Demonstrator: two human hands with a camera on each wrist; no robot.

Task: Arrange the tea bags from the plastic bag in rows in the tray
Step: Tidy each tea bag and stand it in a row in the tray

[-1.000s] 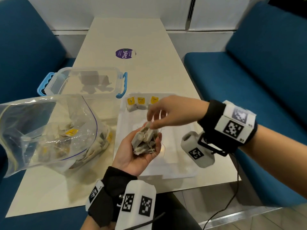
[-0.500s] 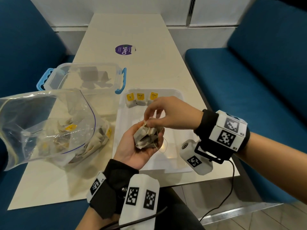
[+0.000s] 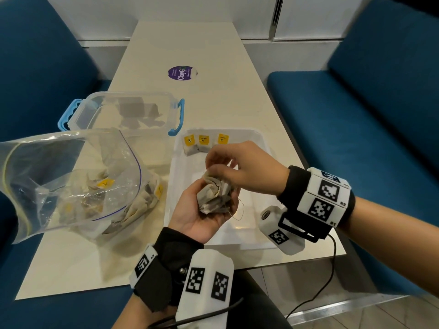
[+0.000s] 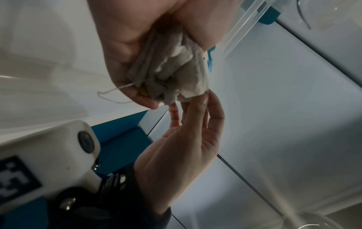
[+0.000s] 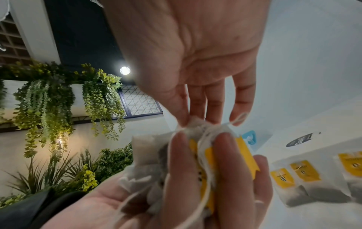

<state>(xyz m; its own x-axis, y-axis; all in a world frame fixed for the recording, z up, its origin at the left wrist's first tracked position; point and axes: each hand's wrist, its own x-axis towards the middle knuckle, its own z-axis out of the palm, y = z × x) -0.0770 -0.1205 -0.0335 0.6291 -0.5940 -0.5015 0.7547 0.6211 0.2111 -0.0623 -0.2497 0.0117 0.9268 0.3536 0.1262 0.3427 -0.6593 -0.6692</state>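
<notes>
My left hand (image 3: 215,205) lies palm up over the white tray (image 3: 262,141), its fingers curled round a crumpled bundle of tea bags (image 3: 216,195) with yellow tags (image 5: 245,153) and loose strings. My right hand (image 3: 213,168) comes in from above, its thumb and fingers pinching the top of one tea bag (image 5: 192,124) in the bundle. Three tea bags (image 3: 204,143) lie in a row at the tray's far edge. The open plastic bag (image 3: 71,181), left of the tray, holds several more tea bags.
A clear plastic box with blue handles (image 3: 177,117) stands behind the bag and touches the tray's far left corner. A purple sticker (image 3: 181,72) lies further up the table. Blue benches (image 3: 356,129) run along both sides. The table edge is just in front of the tray.
Both hands stay together over the tray. My right hand has sunk a little, its fingers now closer into the bundle in my left palm.
</notes>
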